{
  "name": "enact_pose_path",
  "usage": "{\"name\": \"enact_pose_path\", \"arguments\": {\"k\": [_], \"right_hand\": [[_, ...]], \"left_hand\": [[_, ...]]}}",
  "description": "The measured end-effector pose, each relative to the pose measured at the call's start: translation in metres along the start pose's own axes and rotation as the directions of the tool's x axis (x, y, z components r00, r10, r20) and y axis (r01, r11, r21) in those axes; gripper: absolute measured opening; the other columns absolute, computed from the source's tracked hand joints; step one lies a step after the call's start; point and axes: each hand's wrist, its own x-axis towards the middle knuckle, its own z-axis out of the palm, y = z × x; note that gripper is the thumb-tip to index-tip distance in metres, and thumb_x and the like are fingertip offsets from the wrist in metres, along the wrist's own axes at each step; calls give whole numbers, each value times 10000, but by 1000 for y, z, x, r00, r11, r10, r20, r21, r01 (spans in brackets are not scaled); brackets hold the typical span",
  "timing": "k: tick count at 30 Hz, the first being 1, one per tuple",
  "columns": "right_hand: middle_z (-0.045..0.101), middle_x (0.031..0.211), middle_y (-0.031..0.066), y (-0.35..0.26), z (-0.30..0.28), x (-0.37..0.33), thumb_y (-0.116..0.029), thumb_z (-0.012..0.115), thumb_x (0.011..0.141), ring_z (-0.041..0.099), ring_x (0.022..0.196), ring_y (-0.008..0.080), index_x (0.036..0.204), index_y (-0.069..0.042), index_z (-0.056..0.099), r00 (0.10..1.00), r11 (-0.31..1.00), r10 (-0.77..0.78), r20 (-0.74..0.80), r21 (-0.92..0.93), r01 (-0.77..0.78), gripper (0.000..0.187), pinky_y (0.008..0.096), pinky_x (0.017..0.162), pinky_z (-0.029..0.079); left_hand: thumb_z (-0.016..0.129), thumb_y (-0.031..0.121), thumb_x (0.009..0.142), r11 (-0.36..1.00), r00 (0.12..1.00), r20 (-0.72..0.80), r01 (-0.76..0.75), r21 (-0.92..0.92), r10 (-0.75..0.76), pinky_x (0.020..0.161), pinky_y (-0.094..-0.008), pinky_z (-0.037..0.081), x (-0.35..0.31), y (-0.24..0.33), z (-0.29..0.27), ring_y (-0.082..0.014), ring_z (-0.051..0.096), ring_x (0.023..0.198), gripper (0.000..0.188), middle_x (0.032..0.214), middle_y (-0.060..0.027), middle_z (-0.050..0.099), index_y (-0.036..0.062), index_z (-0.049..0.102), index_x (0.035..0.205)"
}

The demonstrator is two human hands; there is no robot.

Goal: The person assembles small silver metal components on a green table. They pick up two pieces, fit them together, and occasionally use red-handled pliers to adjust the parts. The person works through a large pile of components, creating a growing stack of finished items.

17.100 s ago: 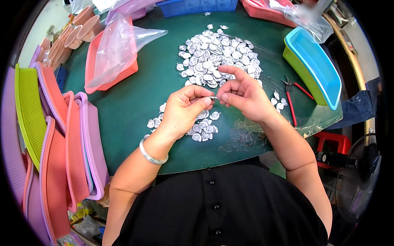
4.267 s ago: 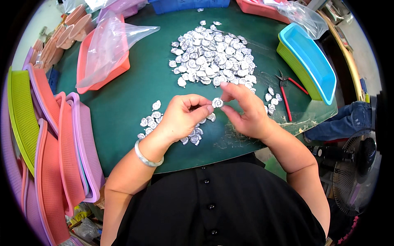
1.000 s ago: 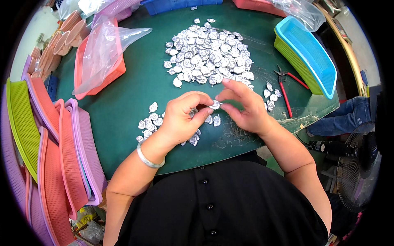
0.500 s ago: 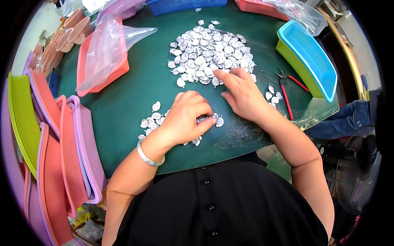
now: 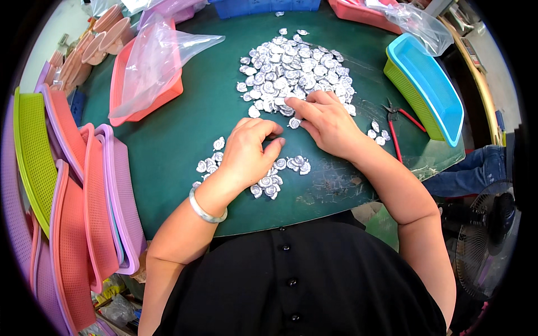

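A large heap of silver rose-shaped pieces (image 5: 291,70) lies on the dark green tabletop. My right hand (image 5: 332,126) reaches to the heap's near edge, its index fingertip on the pieces there and its thumb apart from that finger. One loose rose piece (image 5: 294,122) lies by that thumb. My left hand (image 5: 246,152), a pale bangle on its wrist, hovers left of centre with thumb and index finger apart and nothing between them. Beneath and beside it are smaller groups: a cluster of rose pieces (image 5: 268,183), a short row of them (image 5: 298,164), and others partly hidden behind the wrist.
Red-handled pliers (image 5: 394,131) lie at the right, beside a few loose rose pieces (image 5: 379,133). A blue-and-green planter (image 5: 428,84) stands beyond. At the left are a coral tray (image 5: 168,89) with a plastic bag and stacked coloured planters (image 5: 73,241).
My left hand has drawn up and away from the short row of rose pieces, its thumb and finger parting. A single piece now lies apart from the heap near my right thumb.
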Motion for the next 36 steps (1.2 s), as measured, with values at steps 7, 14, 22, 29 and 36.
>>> {"name": "enact_pose_path", "arguments": {"k": [7,14,22,29,36], "right_hand": [[617,788,44,-6,7,-7,18,606,767,578,810,193,1225,-47,486,978,896,208,31,394,-203,478,315,770,448],[627,816,52,-14,-3,-6,32,589,788,600,813,170,1243,-39,478,936,679,322,140,655,-331,474,285,786,462],[612,852,81,-1,-14,-9,29,608,716,525,910,266,1165,-64,530,989,986,143,19,83,-144,465,376,820,419],[596,811,47,-1,-14,-9,33,632,691,515,880,254,1178,-73,529,986,974,161,32,158,-164,509,375,809,415],[588,775,30,-4,-11,-13,74,598,734,560,740,161,1259,-68,473,938,749,334,95,577,-326,558,282,710,446]], "left_hand": [[656,80,748,1000,1000,-31,2,-16,-2,702,-356,451,1,0,1,-261,565,776,149,769,-87,625,31,638,888],[609,89,825,978,995,-34,83,-190,-91,621,-273,435,1,-2,2,-136,546,690,90,730,-45,602,12,642,860],[575,97,862,864,949,121,315,-393,-291,600,-222,414,1,-2,1,-50,495,673,118,710,17,574,-6,633,855],[598,73,782,997,996,73,52,-58,-48,670,-309,428,-1,-3,-3,-194,537,732,52,743,-53,577,33,632,778],[665,149,703,962,999,29,-32,271,25,734,-360,414,-1,9,-10,-262,509,838,133,796,-61,562,34,625,758]]}}
